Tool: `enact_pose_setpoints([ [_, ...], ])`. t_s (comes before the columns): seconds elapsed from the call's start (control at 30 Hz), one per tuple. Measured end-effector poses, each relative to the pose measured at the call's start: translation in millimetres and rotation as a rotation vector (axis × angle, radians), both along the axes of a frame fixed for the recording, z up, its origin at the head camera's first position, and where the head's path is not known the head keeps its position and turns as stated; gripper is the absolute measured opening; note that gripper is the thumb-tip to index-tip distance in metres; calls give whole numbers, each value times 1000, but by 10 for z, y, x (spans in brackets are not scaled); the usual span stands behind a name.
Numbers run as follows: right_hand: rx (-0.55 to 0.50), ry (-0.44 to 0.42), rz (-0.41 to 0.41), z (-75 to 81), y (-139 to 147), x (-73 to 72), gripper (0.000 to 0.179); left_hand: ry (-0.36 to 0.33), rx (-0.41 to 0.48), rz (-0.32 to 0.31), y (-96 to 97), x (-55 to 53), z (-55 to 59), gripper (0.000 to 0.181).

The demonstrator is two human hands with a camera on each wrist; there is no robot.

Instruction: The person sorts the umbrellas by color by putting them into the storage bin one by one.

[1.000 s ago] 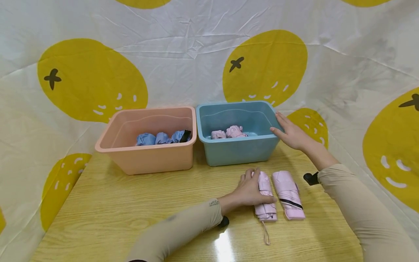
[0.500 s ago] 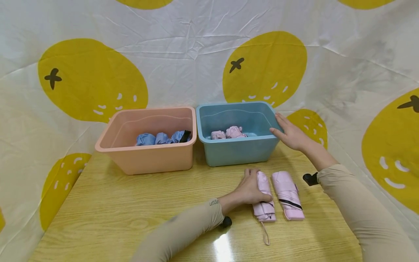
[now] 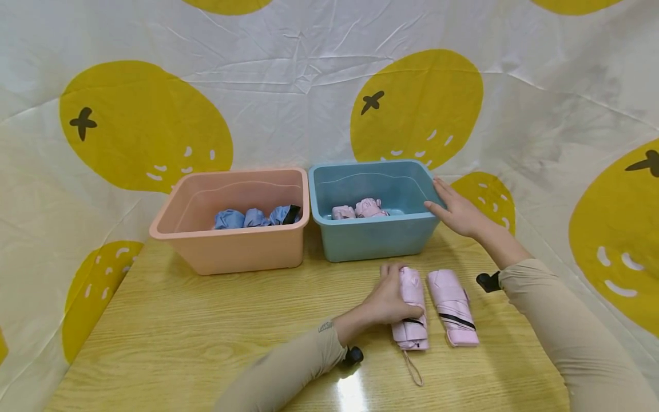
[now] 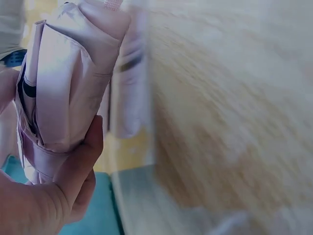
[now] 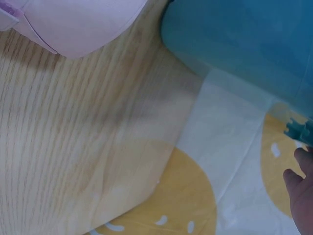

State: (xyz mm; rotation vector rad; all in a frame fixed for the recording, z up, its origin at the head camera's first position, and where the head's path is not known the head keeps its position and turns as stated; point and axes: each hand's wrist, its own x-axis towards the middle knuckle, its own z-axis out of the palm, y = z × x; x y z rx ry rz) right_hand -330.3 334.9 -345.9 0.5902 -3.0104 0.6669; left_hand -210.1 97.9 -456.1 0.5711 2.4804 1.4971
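Observation:
My left hand (image 3: pixel 385 298) grips a folded pink umbrella (image 3: pixel 413 289), thumb on its near part and fingers along its far left side. In the left wrist view, the umbrella's (image 4: pixel 66 93) bundled cloth fills the upper left, with fingers (image 4: pixel 80 164) curled round it. A thin wrist loop trails from its near end. To its right lies a second folded pink umbrella (image 3: pixel 453 306) with a black stripe. My right hand (image 3: pixel 458 212) rests with extended fingers on the right rim of a blue bin (image 3: pixel 378 240). Inside that bin lie two pink folded umbrellas (image 3: pixel 368 208), partly hidden by its front wall.
A peach-coloured bin (image 3: pixel 242 250) stands left of the blue one, close beside it, with several blue folded umbrellas (image 3: pixel 254 218) inside. Both bins sit at the back of the wooden table (image 3: pixel 206 326), before a white cloth (image 3: pixel 288 114) printed with yellow fruit.
My left hand has shifted slightly left with the pink umbrella, which has turned so that a black stripe shows under the thumb. The right hand and both bins stay where they were.

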Motion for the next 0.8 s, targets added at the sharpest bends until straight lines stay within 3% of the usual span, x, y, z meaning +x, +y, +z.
enact_pose_setpoints([
  [0.17, 0, -5, -4, 15, -11, 8, 82, -3, 91, -10, -66, 29, 109, 99],
  [0.43, 10, 1, -12, 12, -21, 12, 82, 51, 169, -29, -179, 19, 400, 97],
  [0.63, 14, 4, -14, 14, -24, 12, 82, 131, 223, -39, -278, -73, 658, 96],
  [0.8, 9, -1, -10, 10, -17, 1, 82, 200, 236, -5, -377, -212, 911, 96],
])
